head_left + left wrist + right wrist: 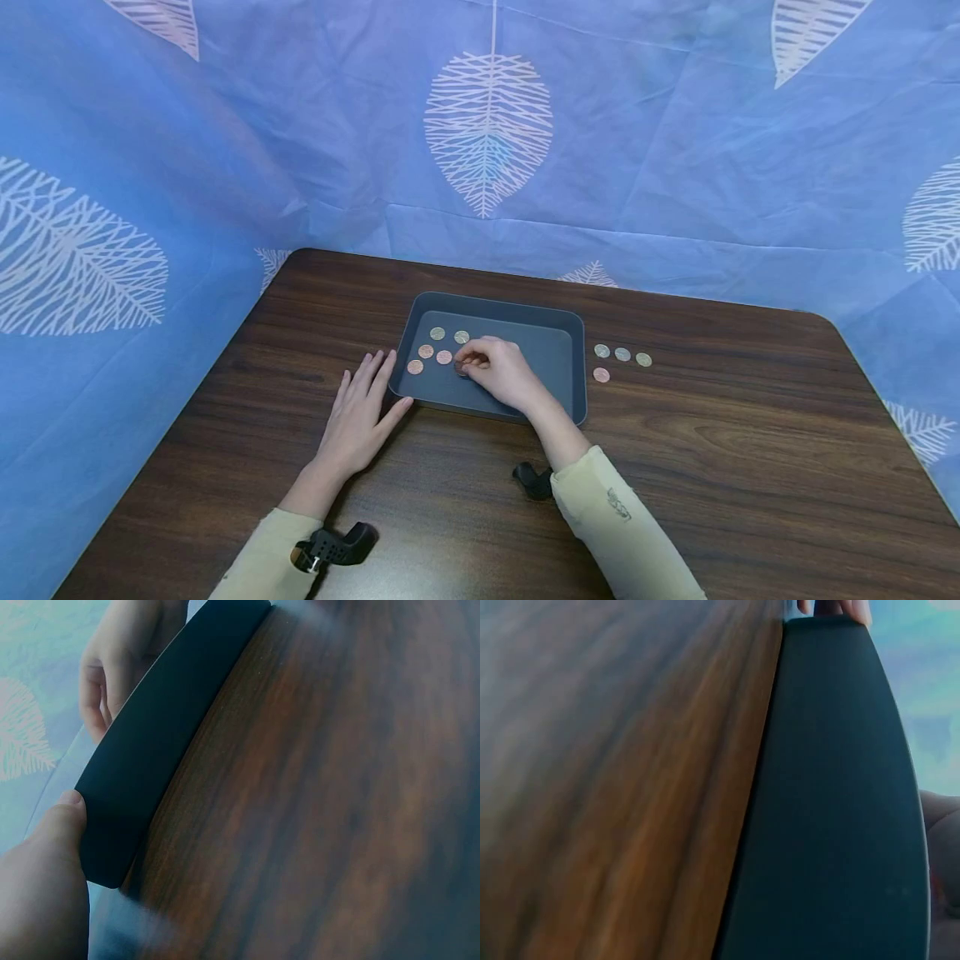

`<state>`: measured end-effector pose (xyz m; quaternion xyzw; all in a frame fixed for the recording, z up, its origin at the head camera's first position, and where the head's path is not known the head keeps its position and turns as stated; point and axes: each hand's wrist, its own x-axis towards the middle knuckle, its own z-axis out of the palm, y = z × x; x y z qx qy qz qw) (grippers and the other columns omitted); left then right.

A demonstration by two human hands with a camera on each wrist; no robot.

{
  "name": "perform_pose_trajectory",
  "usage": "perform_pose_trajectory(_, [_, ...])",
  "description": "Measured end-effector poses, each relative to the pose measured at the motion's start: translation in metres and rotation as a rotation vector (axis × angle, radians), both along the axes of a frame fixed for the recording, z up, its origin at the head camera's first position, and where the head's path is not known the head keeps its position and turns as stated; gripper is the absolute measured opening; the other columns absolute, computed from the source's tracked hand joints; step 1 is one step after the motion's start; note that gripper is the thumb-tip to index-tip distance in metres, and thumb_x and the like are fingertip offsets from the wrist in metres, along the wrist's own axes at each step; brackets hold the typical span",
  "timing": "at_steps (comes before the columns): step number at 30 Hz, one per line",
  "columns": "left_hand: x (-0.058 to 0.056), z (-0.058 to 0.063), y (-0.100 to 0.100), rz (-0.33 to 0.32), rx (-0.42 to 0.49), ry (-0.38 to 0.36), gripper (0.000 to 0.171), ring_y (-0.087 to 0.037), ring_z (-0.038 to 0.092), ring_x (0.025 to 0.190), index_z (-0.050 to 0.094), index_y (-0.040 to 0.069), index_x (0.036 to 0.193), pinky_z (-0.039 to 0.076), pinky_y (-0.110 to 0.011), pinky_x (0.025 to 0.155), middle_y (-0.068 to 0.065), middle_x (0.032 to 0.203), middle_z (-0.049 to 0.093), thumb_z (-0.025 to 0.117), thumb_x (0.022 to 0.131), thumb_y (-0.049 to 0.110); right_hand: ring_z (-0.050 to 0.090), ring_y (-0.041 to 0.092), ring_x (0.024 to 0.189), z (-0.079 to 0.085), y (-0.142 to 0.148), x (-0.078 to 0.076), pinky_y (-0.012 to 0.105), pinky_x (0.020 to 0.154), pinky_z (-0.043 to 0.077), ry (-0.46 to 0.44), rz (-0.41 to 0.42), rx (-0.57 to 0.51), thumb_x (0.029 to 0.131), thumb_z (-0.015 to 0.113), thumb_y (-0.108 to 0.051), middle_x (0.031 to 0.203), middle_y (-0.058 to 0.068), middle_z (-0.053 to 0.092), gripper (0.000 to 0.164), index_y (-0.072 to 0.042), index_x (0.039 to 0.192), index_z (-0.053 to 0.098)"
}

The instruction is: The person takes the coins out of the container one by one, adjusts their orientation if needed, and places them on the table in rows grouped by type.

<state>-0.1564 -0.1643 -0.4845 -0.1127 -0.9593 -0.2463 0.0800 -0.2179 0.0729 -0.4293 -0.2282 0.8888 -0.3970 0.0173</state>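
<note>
A dark grey rectangular tray (pixel 551 358) lies on the wooden table. Inside its left half are several coins, some silvery or pale gold, some coppery, such as the copper coin (pixel 416 367). My right hand (pixel 498 371) reaches over the front rim and pinches a dark copper coin (pixel 461 368) low over the tray floor, beside the others; its fingertips partly cover that coin. With fingers straight, my left hand (pixel 360 421) rests at the tray's front left corner. In the left wrist view, the left thumb (pixel 69 814) touches the tray's outer wall (pixel 150 742).
Right of the tray, several more coins lie on the table (pixel 735 433), three in a row including a silvery coin (pixel 622 354), with a copper coin (pixel 602 375) below them. Behind the table hangs a blue leaf-patterned cloth (pixel 637 125). Black wrist cameras sit on both forearms.
</note>
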Motion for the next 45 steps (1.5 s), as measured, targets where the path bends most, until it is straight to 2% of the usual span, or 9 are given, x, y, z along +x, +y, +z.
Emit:
perform_pose_trajectory(20, [0.000, -0.001, 0.000, -0.003, -0.004, 0.031, 0.075, -0.029, 0.014, 0.144, 0.018, 0.021, 0.154, 0.009, -0.055, 0.113, -0.012, 0.156, 0.023, 0.041, 0.095, 0.059, 0.064, 0.018, 0.083, 0.004, 0.070, -0.003, 0.033, 0.073, 0.054, 0.010, -0.083, -0.032, 0.090, 0.065, -0.004, 0.093, 0.006, 0.065, 0.014, -0.005, 0.102, 0.071])
perform_pose_trajectory(39, [0.000, -0.001, 0.001, -0.006, -0.005, 0.027, 0.075, -0.029, 0.014, 0.144, 0.019, 0.019, 0.154, 0.008, -0.055, 0.113, -0.012, 0.156, 0.022, 0.042, 0.095, 0.059, 0.065, 0.024, 0.088, 0.011, 0.121, -0.001, 0.038, 0.075, 0.055, -0.017, -0.219, -0.048, 0.093, 0.062, -0.006, 0.101, 0.012, 0.068, 0.016, -0.004, 0.107, 0.069])
perform_pose_trajectory(45, [0.000, 0.000, 0.001, -0.006, -0.002, 0.024, 0.075, -0.029, 0.013, 0.144, 0.018, 0.020, 0.154, 0.008, -0.055, 0.113, -0.012, 0.156, 0.022, 0.041, 0.095, 0.059, 0.065, 0.026, 0.089, 0.013, 0.137, 0.001, 0.038, 0.073, 0.054, 0.004, -0.251, -0.020, 0.094, 0.061, -0.008, 0.101, 0.012, 0.067, 0.017, -0.004, 0.109, 0.068])
